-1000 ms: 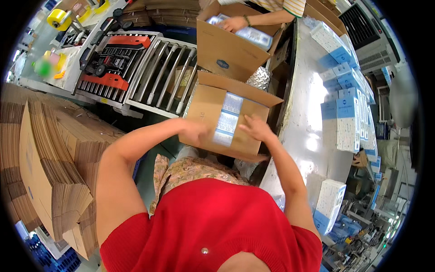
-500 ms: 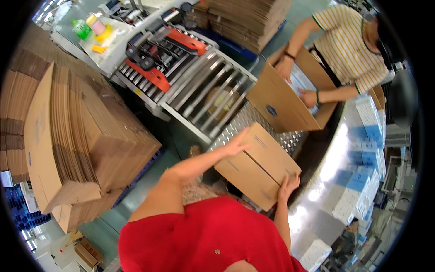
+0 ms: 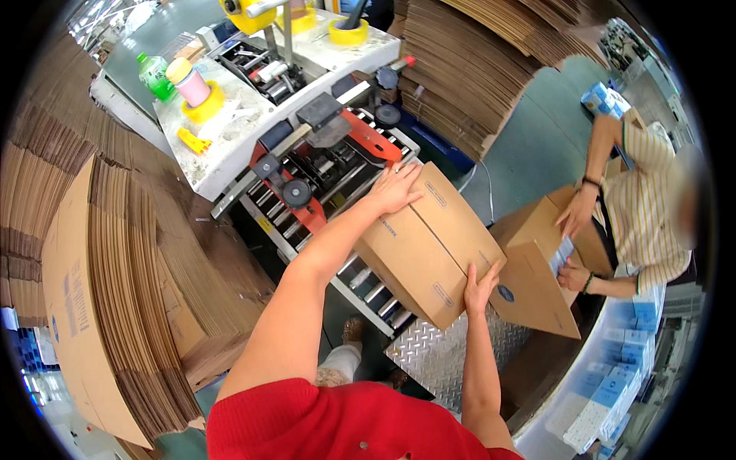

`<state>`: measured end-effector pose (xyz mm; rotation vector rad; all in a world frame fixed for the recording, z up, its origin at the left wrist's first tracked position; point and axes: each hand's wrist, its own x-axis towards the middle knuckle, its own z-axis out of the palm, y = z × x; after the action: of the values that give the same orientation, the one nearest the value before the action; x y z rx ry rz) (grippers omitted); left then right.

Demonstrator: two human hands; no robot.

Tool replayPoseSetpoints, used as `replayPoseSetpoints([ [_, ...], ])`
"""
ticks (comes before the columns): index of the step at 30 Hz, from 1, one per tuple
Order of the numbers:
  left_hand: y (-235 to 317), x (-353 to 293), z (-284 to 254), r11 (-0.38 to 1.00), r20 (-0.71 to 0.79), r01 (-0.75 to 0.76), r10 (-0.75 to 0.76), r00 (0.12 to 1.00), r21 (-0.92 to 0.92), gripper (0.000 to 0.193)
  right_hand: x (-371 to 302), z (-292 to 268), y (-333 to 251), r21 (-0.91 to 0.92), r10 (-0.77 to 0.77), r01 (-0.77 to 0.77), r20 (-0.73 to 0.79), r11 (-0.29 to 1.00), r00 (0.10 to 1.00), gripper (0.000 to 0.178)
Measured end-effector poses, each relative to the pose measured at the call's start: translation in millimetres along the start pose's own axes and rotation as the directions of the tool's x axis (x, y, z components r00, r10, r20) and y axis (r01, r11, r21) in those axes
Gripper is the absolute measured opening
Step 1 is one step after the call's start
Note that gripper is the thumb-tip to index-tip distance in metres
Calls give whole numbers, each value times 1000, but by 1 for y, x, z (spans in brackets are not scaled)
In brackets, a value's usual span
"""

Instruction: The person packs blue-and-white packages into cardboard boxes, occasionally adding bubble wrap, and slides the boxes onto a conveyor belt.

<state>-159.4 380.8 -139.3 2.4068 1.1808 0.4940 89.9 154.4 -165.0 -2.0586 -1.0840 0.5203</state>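
A closed brown cardboard box [image 3: 420,244] lies between my hands, its two top flaps meeting at a seam. It rests partly over the conveyor rollers, past the edge of the diamond-plate metal surface [image 3: 437,354]. My left hand [image 3: 395,189] grips its far left end, fingers spread over the top edge. At the opposite end, my right hand [image 3: 481,289] holds the near right edge, thumb and fingers apart against the cardboard. The box hides its own underside and some of the rollers. The taping machine [image 3: 326,157], with red side guides, stands just beyond the box.
To the right, a co-worker in a striped shirt [image 3: 648,207] has both hands in an open cardboard box [image 3: 529,287]. Stacks of flattened cartons [image 3: 123,307] rise on the left. Yellow tape rolls [image 3: 349,32] and a green bottle [image 3: 153,77] stand on the machine's white tops. Blue-and-white packs [image 3: 613,391] line the right.
Both my hands have moved the closed box forward, off most of the metal plate and onto the rollers by the taping machine. My view has shifted; the co-worker's box now appears farther right.
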Motion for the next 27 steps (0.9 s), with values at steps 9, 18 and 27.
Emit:
replayPoseSetpoints([
  [9, -14, 2, -14, 926, -78, 64, -37, 996, 373, 68, 66, 129, -99, 21, -112, 114, -79, 993, 991, 88],
  [18, 38, -84, 21, 982, -209, 115, -83, 974, 147, 65, 60, 136, -217, -379, -360, 422, 226, 824, 905, 60],
  [27, 131, -213, -4, 957, -216, 269, -286, 933, -104, 84, -353, 7, -469, 836, -853, 435, -71, -334, -518, 60],
])
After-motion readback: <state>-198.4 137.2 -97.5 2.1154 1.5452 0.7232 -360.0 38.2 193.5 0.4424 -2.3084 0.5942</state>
